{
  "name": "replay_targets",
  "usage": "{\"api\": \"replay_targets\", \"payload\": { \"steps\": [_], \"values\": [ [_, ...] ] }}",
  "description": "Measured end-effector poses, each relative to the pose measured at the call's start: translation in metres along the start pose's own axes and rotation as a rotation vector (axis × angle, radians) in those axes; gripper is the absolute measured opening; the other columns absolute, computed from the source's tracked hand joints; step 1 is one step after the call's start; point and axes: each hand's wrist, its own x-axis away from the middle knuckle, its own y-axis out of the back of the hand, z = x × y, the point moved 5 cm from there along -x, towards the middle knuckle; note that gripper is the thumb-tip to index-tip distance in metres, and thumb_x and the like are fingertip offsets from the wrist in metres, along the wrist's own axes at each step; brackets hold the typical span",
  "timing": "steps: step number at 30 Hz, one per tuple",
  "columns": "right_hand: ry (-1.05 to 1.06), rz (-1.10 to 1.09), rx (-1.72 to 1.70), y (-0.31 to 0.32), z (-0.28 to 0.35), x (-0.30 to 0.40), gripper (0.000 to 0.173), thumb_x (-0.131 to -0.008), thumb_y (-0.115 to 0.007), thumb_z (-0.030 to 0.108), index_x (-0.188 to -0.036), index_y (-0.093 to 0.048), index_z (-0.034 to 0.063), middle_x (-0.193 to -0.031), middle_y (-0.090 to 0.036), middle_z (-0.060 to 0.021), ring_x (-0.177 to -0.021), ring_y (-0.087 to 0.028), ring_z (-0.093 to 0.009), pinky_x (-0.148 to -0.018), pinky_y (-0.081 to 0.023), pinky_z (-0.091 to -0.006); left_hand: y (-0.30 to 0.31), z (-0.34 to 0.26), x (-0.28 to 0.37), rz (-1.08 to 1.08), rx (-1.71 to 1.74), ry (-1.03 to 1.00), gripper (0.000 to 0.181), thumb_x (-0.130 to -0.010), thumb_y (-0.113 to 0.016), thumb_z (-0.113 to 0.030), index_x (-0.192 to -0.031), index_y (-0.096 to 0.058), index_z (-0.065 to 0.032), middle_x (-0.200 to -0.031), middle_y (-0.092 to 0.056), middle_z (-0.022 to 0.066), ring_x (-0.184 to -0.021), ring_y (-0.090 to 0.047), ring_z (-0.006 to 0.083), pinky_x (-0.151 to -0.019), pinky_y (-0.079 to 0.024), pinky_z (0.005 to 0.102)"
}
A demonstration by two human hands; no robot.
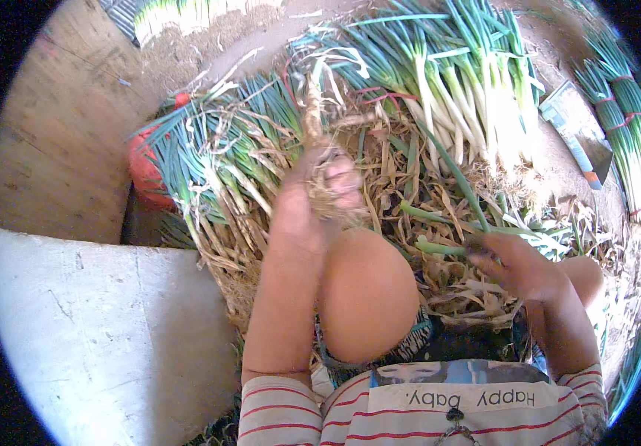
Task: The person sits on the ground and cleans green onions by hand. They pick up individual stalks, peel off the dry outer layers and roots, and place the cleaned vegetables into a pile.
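Note:
My left hand (334,181), blurred, is closed around the root end of a spring onion (313,106) with brownish outer skin, whose stem points away from me. Beyond my right knee, my right hand (504,265) is low over dry peelings (404,167), its fingers at the end of a long green leaf (457,173); whether it grips the leaf I cannot tell. Unpeeled spring onions (231,184) lie in a heap left of my left hand. White-stemmed spring onions (476,106) lie together at the upper right, roots towards me.
A pale board (103,334) is at the lower left, with a wooden panel (70,139) behind it. A red bag (150,167) sits beside the heap. Tied spring onion bundles (627,128) and a printed carton piece (577,131) are at the right. More spring onions (170,19) lie at the top.

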Motion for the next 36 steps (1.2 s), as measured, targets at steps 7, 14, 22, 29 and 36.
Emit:
{"api": "replay_targets", "payload": {
  "steps": [7, 14, 22, 29, 36],
  "values": [
    [-0.144, -0.143, -0.809, 0.007, -0.002, 0.027, 0.051, -0.088, -0.039, 0.039, -0.117, -0.041, -0.0030, -0.111, -0.049, -0.0147, -0.103, -0.045, -0.020, -0.088, -0.036, -0.0303, -0.034, 0.142, 0.032, -0.267, -0.914, -0.117, 0.024, -0.083, -0.051, -0.026, -0.087, -0.044, -0.0044, -0.067, -0.049, 0.0037, -0.055, -0.049, 0.0139, -0.049, -0.041, 0.0267],
    [-0.167, -0.208, -0.757, -0.007, -0.013, 0.049, 0.046, -0.081, -0.055, 0.031, -0.108, -0.042, -0.0049, -0.095, -0.054, -0.0119, -0.088, -0.048, -0.017, -0.079, -0.040, -0.0297, -0.057, 0.244, 0.068, 0.271, -1.460, 0.010, 0.033, -0.083, -0.049, -0.028, -0.096, -0.044, 0.0027, -0.078, -0.055, 0.0179, -0.073, -0.054, 0.0282, -0.064, -0.043, 0.0378],
    [0.080, -0.247, -1.227, 0.020, -0.010, 0.092, 0.030, -0.084, -0.048, 0.017, -0.107, -0.044, -0.0023, -0.091, -0.058, -0.0105, -0.084, -0.055, -0.017, -0.077, -0.043, -0.0288, -0.057, 0.154, 0.009, 0.298, -1.834, 0.113, 0.054, -0.081, -0.045, -0.050, -0.098, -0.051, 0.0010, -0.090, -0.057, 0.0110, -0.081, -0.054, 0.0187, -0.072, -0.043, 0.0326],
    [0.169, 0.040, -1.142, 0.009, 0.008, 0.095, 0.035, -0.085, -0.049, 0.013, -0.116, -0.038, 0.0016, -0.087, -0.058, -0.0102, -0.081, -0.057, -0.017, -0.076, -0.044, -0.0283, -0.082, 0.096, -0.049, 0.311, -0.861, -0.032, 0.067, -0.081, -0.034, -0.058, -0.119, -0.038, -0.0028, -0.110, -0.051, 0.0161, -0.100, -0.050, 0.0233, -0.088, -0.038, 0.0379],
    [-0.105, -0.136, -0.863, 0.002, -0.009, 0.068, 0.045, -0.084, -0.052, 0.030, -0.116, -0.039, -0.0001, -0.091, -0.057, -0.0076, -0.082, -0.054, -0.014, -0.075, -0.043, -0.0283, -0.073, 0.099, -0.066, 0.134, -0.507, -0.137, 0.054, -0.079, -0.055, -0.038, -0.118, -0.039, -0.0039, -0.110, -0.050, 0.0117, -0.100, -0.049, 0.0243, -0.089, -0.038, 0.0383]
  ]
}}
